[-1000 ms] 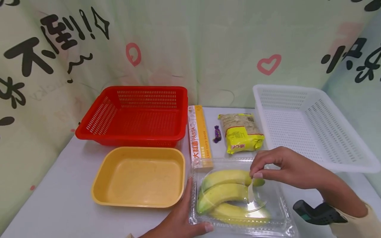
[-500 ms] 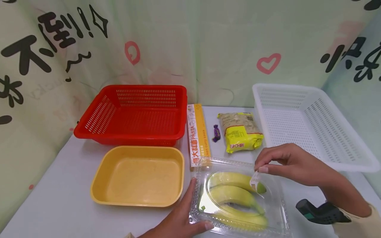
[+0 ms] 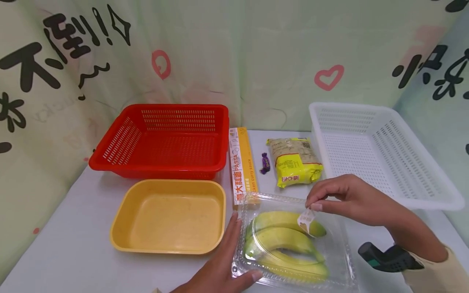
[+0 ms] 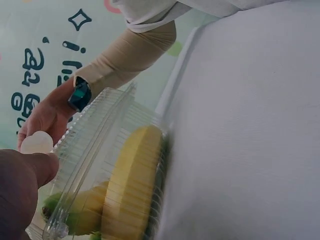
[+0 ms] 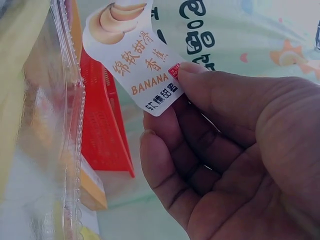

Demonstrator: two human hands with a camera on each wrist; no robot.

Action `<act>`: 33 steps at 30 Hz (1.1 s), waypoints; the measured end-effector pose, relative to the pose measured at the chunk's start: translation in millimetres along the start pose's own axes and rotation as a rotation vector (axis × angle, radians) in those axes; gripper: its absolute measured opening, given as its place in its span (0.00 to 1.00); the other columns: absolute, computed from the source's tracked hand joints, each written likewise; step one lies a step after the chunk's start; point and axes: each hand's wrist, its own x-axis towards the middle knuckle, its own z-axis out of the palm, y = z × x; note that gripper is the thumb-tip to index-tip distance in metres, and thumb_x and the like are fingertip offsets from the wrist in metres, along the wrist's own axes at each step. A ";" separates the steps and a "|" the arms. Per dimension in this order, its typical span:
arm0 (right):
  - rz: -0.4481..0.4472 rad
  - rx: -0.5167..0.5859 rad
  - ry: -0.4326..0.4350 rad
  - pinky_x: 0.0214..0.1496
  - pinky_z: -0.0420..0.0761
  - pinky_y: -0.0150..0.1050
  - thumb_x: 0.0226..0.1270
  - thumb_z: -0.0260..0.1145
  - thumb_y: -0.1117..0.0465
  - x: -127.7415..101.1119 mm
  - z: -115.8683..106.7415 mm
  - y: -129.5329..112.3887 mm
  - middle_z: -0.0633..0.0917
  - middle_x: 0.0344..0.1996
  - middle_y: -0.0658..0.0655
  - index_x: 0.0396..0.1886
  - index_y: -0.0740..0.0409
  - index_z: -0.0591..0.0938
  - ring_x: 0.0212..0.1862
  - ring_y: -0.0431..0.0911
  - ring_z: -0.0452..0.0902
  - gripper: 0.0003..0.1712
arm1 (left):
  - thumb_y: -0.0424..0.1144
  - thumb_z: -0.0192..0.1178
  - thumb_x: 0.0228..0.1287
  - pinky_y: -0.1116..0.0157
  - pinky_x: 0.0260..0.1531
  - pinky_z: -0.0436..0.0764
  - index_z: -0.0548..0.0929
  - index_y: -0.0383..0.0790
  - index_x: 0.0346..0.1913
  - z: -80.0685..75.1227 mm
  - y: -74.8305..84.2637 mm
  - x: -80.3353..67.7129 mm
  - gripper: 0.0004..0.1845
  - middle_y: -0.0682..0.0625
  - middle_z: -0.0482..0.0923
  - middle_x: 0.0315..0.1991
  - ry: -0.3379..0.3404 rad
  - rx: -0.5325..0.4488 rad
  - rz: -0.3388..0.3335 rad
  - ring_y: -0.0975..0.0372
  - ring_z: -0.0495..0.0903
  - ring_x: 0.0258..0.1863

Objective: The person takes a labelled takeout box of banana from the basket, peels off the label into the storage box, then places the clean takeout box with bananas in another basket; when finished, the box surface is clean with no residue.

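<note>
Head view: the clear case (image 3: pixel 338 244) lies near the table's (image 3: pixel 73 232) front edge, with bananas (image 3: pixel 282 236) inside. The left hand (image 3: pixel 221 262) is spread with fairly straight fingers against the case's left side, thumb at its near left corner. The right hand (image 3: pixel 348 199) pinches a label (image 3: pixel 306 221) between thumb and fingertips above the lid; whether the lower tip touches the plastic I cannot tell. One second ago the label hung narrow, almost edge-on; now its printed face shows. The case has turned slightly, its far left corner sitting further right over the end of the pasta box (image 3: pixel 243 167), and the bright glare has passed from the lid's right to its left. The left hand has hardly moved. The candy (image 3: pixel 265 163), yellow packet (image 3: pixel 294 162), red basket (image 3: pixel 157 168), white basket (image 3: pixel 357 156) and tray (image 3: pixel 168 219) have stayed put.

Left wrist view: part of the left hand shows dark at lower left, beside the case; a banana shows through the ribbed wall. The right hand is beyond, a band on its wrist.

Right wrist view: thumb and fingers nip the label's lower edge. It reads "BANANA" beneath pictured fruit. The case stands alongside, red basket behind.
</note>
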 end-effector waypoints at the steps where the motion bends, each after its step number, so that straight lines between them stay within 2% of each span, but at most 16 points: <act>1: 0.003 -0.007 0.004 0.36 0.81 0.33 0.61 0.67 0.75 0.8 0.1 -0.7 0.86 0.37 0.49 0.41 0.56 0.87 0.37 0.42 0.79 0.13 | 0.58 0.64 0.61 0.45 0.69 0.47 0.34 0.56 0.78 -1.2 1.6 -0.7 0.55 0.60 0.27 0.77 0.002 0.018 0.022 0.59 0.35 0.75; 3: 0.017 -0.025 0.011 0.36 0.81 0.33 0.61 0.67 0.74 2.8 0.6 -2.4 0.86 0.37 0.48 0.41 0.55 0.87 0.37 0.42 0.79 0.13 | 0.58 0.63 0.62 0.46 0.69 0.49 0.34 0.55 0.78 -4.3 5.0 -1.7 0.54 0.60 0.29 0.78 0.003 0.048 0.051 0.59 0.37 0.75; 7: 0.046 -0.059 0.019 0.37 0.81 0.33 0.62 0.68 0.71 8.1 2.0 -6.8 0.86 0.38 0.47 0.41 0.53 0.87 0.37 0.42 0.79 0.11 | 0.57 0.63 0.63 0.42 0.68 0.52 0.38 0.57 0.78 -11.4 13.4 -3.4 0.52 0.63 0.30 0.77 -0.001 0.069 0.036 0.60 0.39 0.75; 9: 0.054 -0.073 0.027 0.38 0.81 0.33 0.63 0.68 0.70 11.7 2.9 -9.1 0.86 0.38 0.46 0.41 0.51 0.87 0.38 0.42 0.79 0.11 | 0.56 0.63 0.63 0.44 0.67 0.56 0.42 0.57 0.78 -15.4 16.8 -3.8 0.50 0.65 0.30 0.77 -0.009 0.055 0.023 0.60 0.41 0.75; 14: 0.061 -0.081 0.048 0.41 0.82 0.33 0.63 0.68 0.70 23.0 5.7 -13.0 0.86 0.39 0.45 0.40 0.51 0.88 0.41 0.42 0.79 0.11 | 0.55 0.63 0.63 0.55 0.64 0.66 0.50 0.61 0.76 -24.2 20.6 -6.1 0.44 0.67 0.31 0.77 -0.036 0.027 -0.003 0.58 0.52 0.72; 16: 0.071 -0.073 0.036 0.43 0.82 0.34 0.63 0.68 0.69 28.6 7.8 -14.3 0.86 0.39 0.45 0.41 0.52 0.88 0.41 0.42 0.80 0.10 | 0.54 0.63 0.64 0.57 0.64 0.66 0.53 0.62 0.75 -27.2 20.7 -7.7 0.41 0.67 0.34 0.77 -0.037 0.034 0.000 0.58 0.56 0.71; 21: 0.083 -0.021 -0.032 0.45 0.81 0.36 0.66 0.67 0.64 41.8 15.8 -16.4 0.86 0.40 0.45 0.42 0.52 0.88 0.42 0.45 0.79 0.07 | 0.52 0.61 0.67 0.61 0.65 0.65 0.58 0.56 0.74 -35.1 21.9 -10.4 0.37 0.63 0.40 0.77 -0.024 0.043 0.068 0.60 0.58 0.71; 24: 0.051 0.017 -0.070 0.44 0.82 0.37 0.67 0.66 0.65 48.2 20.7 -14.5 0.86 0.40 0.46 0.42 0.52 0.87 0.41 0.45 0.79 0.08 | 0.53 0.61 0.66 0.61 0.64 0.65 0.59 0.57 0.73 -42.0 25.7 -12.0 0.36 0.66 0.41 0.76 -0.024 0.034 0.048 0.62 0.56 0.71; 28: -0.007 0.039 -0.092 0.44 0.82 0.39 0.68 0.65 0.66 57.2 26.8 -12.8 0.86 0.41 0.46 0.43 0.51 0.87 0.42 0.44 0.80 0.09 | 0.51 0.62 0.66 0.60 0.63 0.65 0.61 0.61 0.72 -54.1 27.5 -15.9 0.34 0.65 0.43 0.76 0.004 0.036 0.040 0.65 0.54 0.72; 30: -0.030 0.049 -0.096 0.44 0.82 0.39 0.68 0.64 0.66 61.8 29.8 -13.3 0.85 0.41 0.47 0.43 0.53 0.87 0.43 0.44 0.79 0.09 | 0.49 0.63 0.66 0.60 0.63 0.66 0.62 0.61 0.72 -60.1 25.2 -18.3 0.34 0.63 0.45 0.76 0.048 0.068 0.065 0.66 0.53 0.72; 32: -0.032 0.060 -0.105 0.44 0.82 0.39 0.69 0.64 0.66 66.3 32.4 -14.8 0.85 0.41 0.48 0.43 0.54 0.87 0.44 0.45 0.79 0.09 | 0.49 0.64 0.65 0.60 0.62 0.67 0.62 0.60 0.72 -65.9 23.2 -20.1 0.34 0.63 0.47 0.76 0.088 0.095 0.047 0.66 0.56 0.71; 33: -0.035 0.062 -0.111 0.44 0.82 0.38 0.69 0.64 0.66 68.3 33.6 -15.5 0.85 0.41 0.48 0.43 0.54 0.87 0.44 0.45 0.79 0.08 | 0.48 0.64 0.65 0.60 0.61 0.67 0.63 0.57 0.72 -68.5 21.6 -21.2 0.34 0.62 0.48 0.76 0.115 0.113 0.061 0.66 0.56 0.71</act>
